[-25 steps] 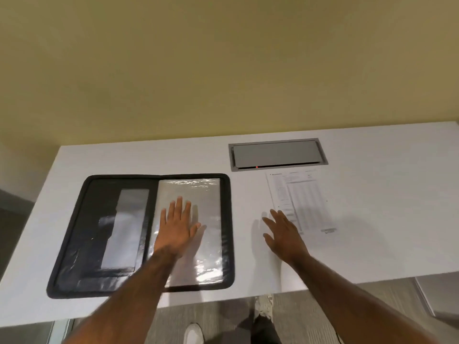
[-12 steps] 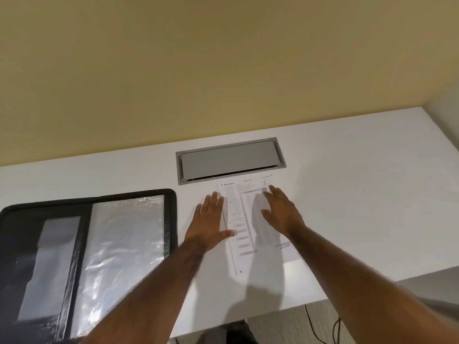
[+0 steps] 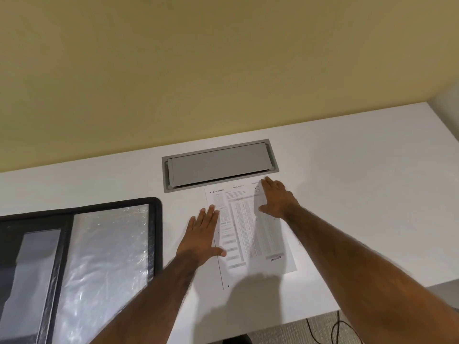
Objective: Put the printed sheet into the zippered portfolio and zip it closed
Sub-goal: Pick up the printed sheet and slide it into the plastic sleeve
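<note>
On the worktop (image 3: pixel 347 194), the printed sheet (image 3: pixel 248 232) runs twelve-to-six beneath left hand (image 3: pixel 201 237) and right hand (image 3: pixel 277 198), fingers (image 3: pixel 211 213) straight, gripping nothing; the portfolio (image 3: pixel 157 232) lies at nine o'clock.

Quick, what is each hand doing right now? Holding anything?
Left hand: open, fingers flat at the printed sheet's left edge, holding nothing.
Right hand: open, fingers straight over the sheet's upper right, holding nothing.
</note>
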### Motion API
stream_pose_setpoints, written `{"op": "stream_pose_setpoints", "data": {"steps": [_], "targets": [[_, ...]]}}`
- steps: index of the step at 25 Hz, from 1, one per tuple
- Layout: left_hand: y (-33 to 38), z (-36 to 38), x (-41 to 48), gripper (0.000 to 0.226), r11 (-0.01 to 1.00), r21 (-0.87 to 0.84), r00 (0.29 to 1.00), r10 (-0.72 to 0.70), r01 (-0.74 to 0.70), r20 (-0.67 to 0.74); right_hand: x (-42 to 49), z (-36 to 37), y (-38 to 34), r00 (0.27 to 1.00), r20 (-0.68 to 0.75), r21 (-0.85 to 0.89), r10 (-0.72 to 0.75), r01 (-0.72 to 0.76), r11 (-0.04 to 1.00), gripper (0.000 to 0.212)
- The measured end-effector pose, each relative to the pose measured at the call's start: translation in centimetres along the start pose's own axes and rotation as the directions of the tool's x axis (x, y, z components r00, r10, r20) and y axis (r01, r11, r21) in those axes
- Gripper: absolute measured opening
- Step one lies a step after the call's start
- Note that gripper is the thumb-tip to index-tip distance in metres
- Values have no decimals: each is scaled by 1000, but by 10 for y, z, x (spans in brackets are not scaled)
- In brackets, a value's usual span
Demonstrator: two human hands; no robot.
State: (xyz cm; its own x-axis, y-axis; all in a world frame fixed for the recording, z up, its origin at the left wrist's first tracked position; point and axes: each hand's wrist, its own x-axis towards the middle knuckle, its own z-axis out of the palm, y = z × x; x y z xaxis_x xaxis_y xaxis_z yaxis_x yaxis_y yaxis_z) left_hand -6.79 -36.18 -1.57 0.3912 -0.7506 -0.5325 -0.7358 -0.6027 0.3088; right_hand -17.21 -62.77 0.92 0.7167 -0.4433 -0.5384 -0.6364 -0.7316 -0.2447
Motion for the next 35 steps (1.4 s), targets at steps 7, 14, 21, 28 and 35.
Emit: {"op": "stream_pose_setpoints", "data": {"steps": [7, 14, 21, 28, 35], "targets": [[3, -1, -1, 117, 1000, 5, 1000, -14, 14, -9, 12, -8, 1, 997, -75, 25, -30, 32, 999, 88], [4, -1, 0, 117, 999, 22, 1000, -24, 24, -5, 14, -5, -11, 995, -99, 295, -13, 42, 955, 72], [13, -4, -2, 122, 999, 6, 999, -42, 42, 1, -29, 30, -2, 958, -30, 958, 286, -55, 283, 44], [26, -21, -8, 121, 838, -535, 978, -183, 103, -98, -68, 23, 8, 987, -7, 938, 160, -49, 342, 31], [23, -70, -18, 54, 0, -999, 990, -137, -32, -32, -101, -22, -11, 979, -169, 946, 110, 130, 297, 35]]}}
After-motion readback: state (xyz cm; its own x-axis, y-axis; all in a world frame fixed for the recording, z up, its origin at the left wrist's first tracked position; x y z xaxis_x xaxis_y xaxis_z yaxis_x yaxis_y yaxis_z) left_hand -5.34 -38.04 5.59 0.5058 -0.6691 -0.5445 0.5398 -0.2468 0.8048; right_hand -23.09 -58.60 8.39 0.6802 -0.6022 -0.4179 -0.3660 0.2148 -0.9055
